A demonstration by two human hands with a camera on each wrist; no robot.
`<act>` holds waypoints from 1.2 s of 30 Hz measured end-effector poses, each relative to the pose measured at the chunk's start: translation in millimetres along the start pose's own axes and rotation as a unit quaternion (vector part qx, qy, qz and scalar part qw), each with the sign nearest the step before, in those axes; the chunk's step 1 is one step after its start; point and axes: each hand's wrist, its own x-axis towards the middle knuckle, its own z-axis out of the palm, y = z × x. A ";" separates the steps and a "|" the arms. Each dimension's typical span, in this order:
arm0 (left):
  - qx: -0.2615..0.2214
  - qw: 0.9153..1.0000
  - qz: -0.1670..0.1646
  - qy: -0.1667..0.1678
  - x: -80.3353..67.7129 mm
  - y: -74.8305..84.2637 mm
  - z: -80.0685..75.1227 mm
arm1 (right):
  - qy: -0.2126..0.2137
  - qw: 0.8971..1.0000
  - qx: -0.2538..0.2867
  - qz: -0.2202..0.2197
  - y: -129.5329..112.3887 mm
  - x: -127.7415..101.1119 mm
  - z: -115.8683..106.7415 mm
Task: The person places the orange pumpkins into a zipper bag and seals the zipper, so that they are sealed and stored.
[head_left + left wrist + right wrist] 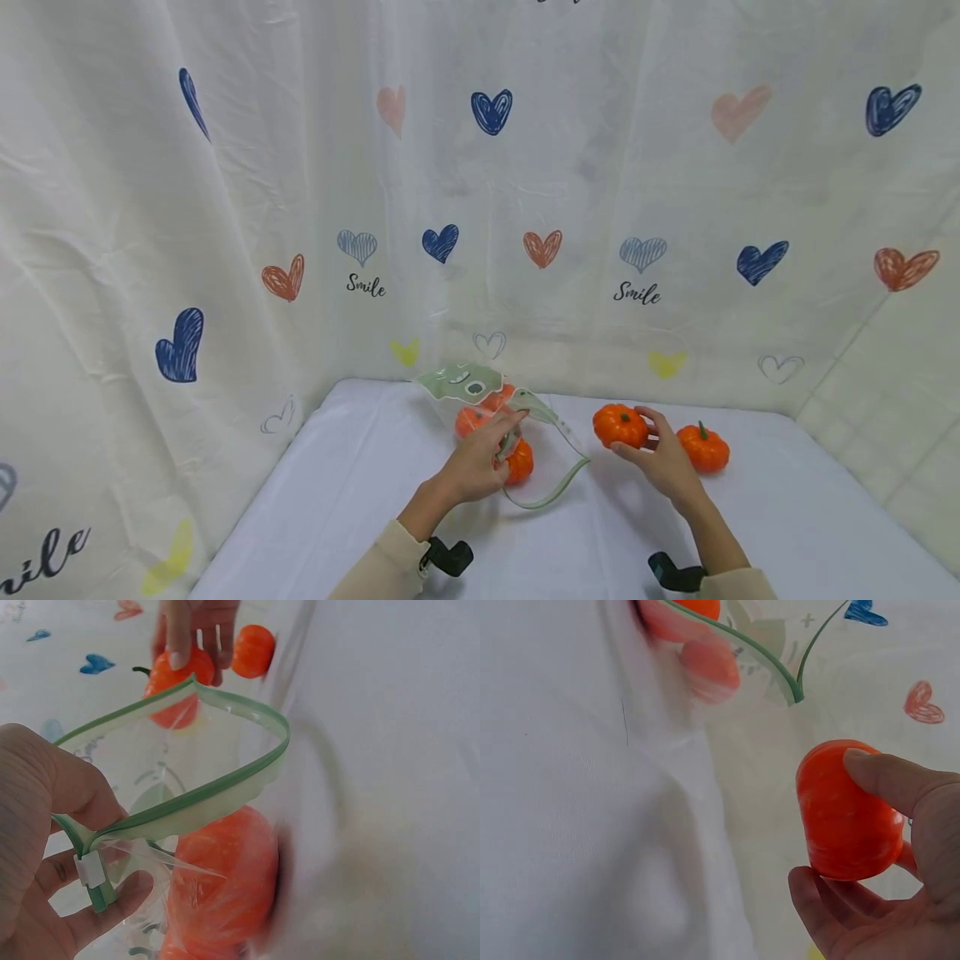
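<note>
My left hand (pixel 474 463) pinches the edge of a clear zip bag (pixel 247 778) with a green rim, close to its white slider (pixel 91 868). The bag's mouth gapes toward the right. Several small orange toy pumpkins (pixel 225 877) lie inside, seen through the plastic. To the right of the bag, my right hand (pixel 670 468) grips another orange pumpkin (pixel 619 426), thumb on one side and fingers on the other. In the right wrist view this pumpkin (pixel 847 814) is held apart from the bag.
One more orange pumpkin (pixel 703 448) with a green stem rests on the white-covered table (pixel 810 517), just right of my right hand. Behind the table hangs a white curtain (pixel 570 333) printed with hearts.
</note>
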 end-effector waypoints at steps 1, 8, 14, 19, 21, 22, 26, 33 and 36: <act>0.000 1.000 0.002 0.001 0.3 0.2 0.3 | -0.001 1.000 0.001 -0.002 -1.0 -0.8 0.1; -0.006 1.000 0.001 0.001 0.5 0.5 0.8 | -0.012 1.000 0.006 -0.024 -6.7 -3.0 -0.6; -0.006 1.000 -0.001 0.001 0.5 0.4 0.0 | -0.013 0.999 0.007 -0.042 -11.0 -3.7 -1.3; -0.005 1.000 -0.003 -0.001 -0.1 0.0 -0.1 | -0.020 0.999 0.013 -0.046 -15.1 -6.0 -3.2; -0.006 1.000 -0.003 -0.001 -0.6 -0.2 -0.2 | -0.022 0.999 0.013 -0.048 -16.8 -7.0 -3.9; -0.006 1.000 -0.004 0.000 -0.8 -0.4 -0.3 | -0.023 0.998 0.012 -0.049 -17.9 -7.6 -4.2; -0.004 1.000 -0.004 -0.001 -0.7 -1.1 -0.2 | -0.027 0.998 0.011 -0.055 -22.3 -10.3 -5.3; -0.002 1.000 -0.003 0.000 -0.5 -0.8 0.1 | -0.033 0.996 0.014 -0.077 -31.1 -14.4 -6.7; -0.003 1.000 -0.007 -0.001 -0.7 0.0 -0.6 | -0.036 0.995 0.015 -0.087 -34.3 -15.5 -7.4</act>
